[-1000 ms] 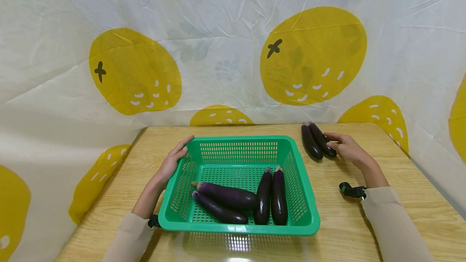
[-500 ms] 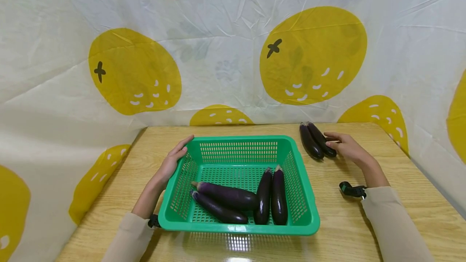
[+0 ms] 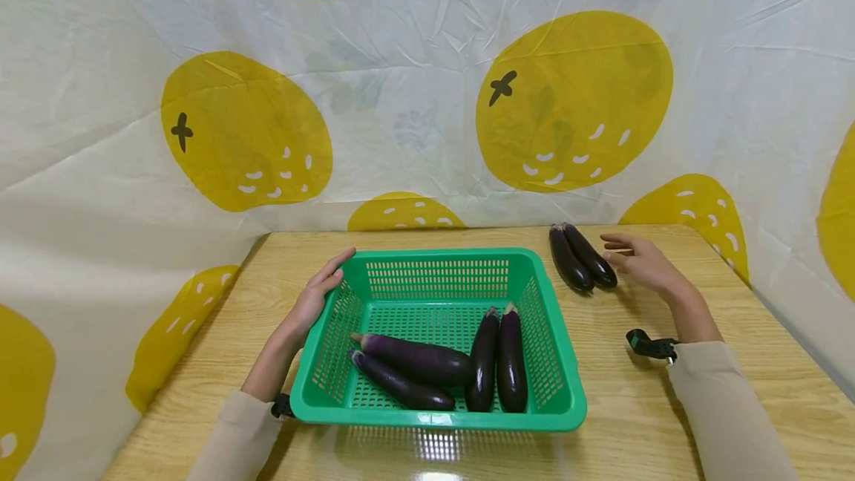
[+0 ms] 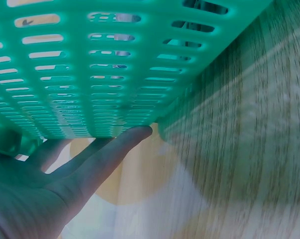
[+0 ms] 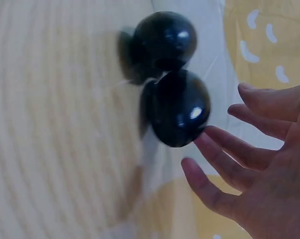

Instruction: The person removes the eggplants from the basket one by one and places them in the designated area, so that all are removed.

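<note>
My left hand [image 3: 314, 301] rests along the left side of a green plastic basket [image 3: 434, 417], its thumb near the rim. In the left wrist view its fingers [image 4: 102, 164] lie fairly straight against the outer slotted wall. Several dark purple eggplants lie inside: a long eggplant [image 3: 417, 360] lies crosswise, and another eggplant [image 3: 512, 362] leans by the right wall. Outside, a left eggplant [image 3: 568, 262] and a right eggplant [image 3: 591, 257] lie side by side on the table. My right hand [image 3: 644, 264], fingers spread and loosely bent, hovers just right of that pair, holding nothing.
A light wood table [image 3: 668, 407] carries everything. A white cloth [image 3: 414, 117] with yellow fruit prints hangs behind and at both sides. A black wrist camera [image 3: 651, 347] sits at the right sleeve.
The two eggplants outside the basket shifted slightly left earlier. My right hand has since drawn a little right, away from them. My left hand and the basket have stayed put.
</note>
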The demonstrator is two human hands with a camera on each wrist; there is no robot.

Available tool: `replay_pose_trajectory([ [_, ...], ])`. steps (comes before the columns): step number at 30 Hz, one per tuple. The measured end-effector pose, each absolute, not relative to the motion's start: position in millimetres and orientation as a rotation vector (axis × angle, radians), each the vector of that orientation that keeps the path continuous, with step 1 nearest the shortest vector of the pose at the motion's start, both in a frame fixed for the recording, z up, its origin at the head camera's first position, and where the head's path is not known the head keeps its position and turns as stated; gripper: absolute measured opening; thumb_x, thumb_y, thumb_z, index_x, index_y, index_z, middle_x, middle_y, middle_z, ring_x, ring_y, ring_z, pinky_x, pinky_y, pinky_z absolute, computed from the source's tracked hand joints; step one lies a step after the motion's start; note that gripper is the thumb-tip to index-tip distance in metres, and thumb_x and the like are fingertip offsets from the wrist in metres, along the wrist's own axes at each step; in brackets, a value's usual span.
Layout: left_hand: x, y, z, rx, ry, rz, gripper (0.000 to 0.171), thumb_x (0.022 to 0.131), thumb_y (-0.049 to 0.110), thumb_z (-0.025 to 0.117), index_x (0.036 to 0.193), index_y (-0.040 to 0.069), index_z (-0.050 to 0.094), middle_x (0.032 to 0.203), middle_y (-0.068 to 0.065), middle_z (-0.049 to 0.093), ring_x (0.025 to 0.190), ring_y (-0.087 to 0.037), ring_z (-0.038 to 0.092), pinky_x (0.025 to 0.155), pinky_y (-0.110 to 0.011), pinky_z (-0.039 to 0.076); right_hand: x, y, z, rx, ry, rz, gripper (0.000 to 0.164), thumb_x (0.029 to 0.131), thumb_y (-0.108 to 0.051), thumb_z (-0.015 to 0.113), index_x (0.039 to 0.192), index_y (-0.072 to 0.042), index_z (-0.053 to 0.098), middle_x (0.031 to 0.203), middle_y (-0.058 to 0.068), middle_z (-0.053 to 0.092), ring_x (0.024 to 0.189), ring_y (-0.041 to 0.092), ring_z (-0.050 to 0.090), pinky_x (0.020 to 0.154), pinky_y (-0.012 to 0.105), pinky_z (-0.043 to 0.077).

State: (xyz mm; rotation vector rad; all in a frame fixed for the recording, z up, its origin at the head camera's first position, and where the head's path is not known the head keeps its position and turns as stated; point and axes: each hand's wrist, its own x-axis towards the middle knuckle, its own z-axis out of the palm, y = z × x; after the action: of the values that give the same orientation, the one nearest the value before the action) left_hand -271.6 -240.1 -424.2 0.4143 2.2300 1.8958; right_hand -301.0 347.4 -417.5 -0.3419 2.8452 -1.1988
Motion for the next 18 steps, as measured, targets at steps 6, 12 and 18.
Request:
replay_pose_trajectory([
  [6,-270,-241,-422,0.432,2.225,1.898,0.053,0.115,0.035,0.027,0.167,0.023,0.022,0.171,-0.013,0.023,0.146,-0.036,0.036,0.099,-0.019,0.045,-300,341,-401,-0.383,2.898,-1.194,0.055,0.111,-0.018,0.046,0.155,0.012,0.032,0.151,0.041,0.042,0.132,0.058,0.048,0.099,0.048,0.053],
  [12,-269,-242,-421,0.430,2.223,1.904,0.053,0.115,0.034,0.027,0.167,0.022,0.022,0.172,-0.013,0.021,0.148,-0.036,0.034,0.099,-0.018,0.044,-290,329,-381,-0.421,2.846,-1.234,0.058,0.112,-0.026,0.045,0.160,0.003,0.030,0.157,0.034,0.038,0.138,0.054,0.044,0.106,0.061,0.043],
  [18,-270,-240,-422,0.424,2.207,1.908,0.053,0.115,0.034,0.027,0.167,0.023,0.023,0.172,-0.011,0.022,0.148,-0.035,0.034,0.100,-0.019,0.045,-276,313,-361,-0.530,2.851,-1.250,0.057,0.111,-0.029,0.048,0.162,-0.006,0.033,0.159,0.024,0.042,0.136,0.042,0.049,0.092,0.015,0.045],
])
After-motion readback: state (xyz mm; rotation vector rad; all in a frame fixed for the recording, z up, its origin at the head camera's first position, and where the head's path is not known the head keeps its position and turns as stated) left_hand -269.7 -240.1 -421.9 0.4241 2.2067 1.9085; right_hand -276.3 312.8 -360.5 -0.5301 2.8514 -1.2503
